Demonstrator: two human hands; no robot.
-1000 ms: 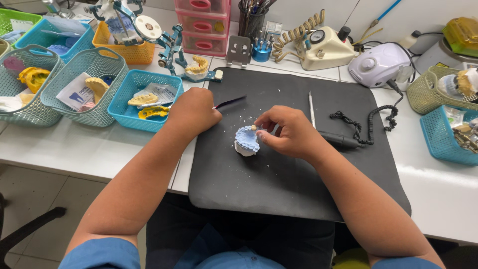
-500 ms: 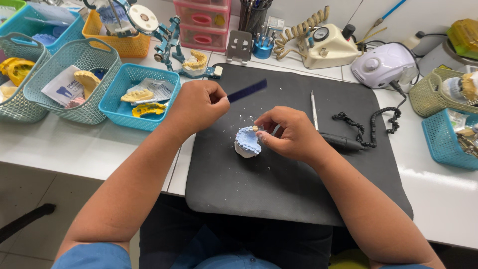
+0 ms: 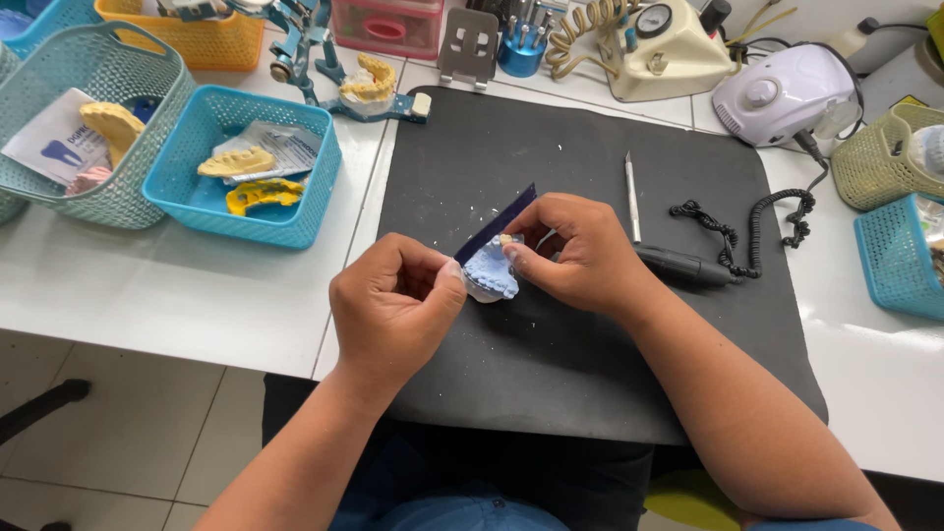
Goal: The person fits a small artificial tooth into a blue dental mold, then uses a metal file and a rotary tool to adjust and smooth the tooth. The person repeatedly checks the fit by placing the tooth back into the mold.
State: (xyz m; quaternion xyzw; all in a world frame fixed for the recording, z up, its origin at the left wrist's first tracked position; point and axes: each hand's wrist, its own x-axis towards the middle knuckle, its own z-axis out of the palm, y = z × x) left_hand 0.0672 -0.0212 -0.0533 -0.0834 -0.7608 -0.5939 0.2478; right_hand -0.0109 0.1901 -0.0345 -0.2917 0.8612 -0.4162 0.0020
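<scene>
— Blue plaster is what is held: a dental cast [image 3: 489, 271] is gripped in the fingers of the right hand [image 3: 575, 251], just above the black mat [image 3: 590, 374].

— And the left hand [image 3: 391, 305]?

— It is closed on the lower end of a dark strip [image 3: 497, 223], pinched between thumb and fingers. The strip is laid slantwise against the cast, its upper end pointing away from the body.

— How far along can the work be judged?

— White crumbs [image 3: 462, 211] are scattered on the mat around the cast, so some trimming is taken as already done. A pale tooth-like piece is seen on top of the cast, touched by the strip; checking or fitting seems to be in hand. Whether much is left cannot be told.

— What is lying unused?

— A thin metal tool [image 3: 630, 197] and a handpiece [image 3: 683, 265] with a coiled cord [image 3: 757, 221] are left on the mat beside the right hand. Yellow casts [image 3: 236, 162] are kept in a blue basket [image 3: 295, 221] well apart, to the left.
</scene>
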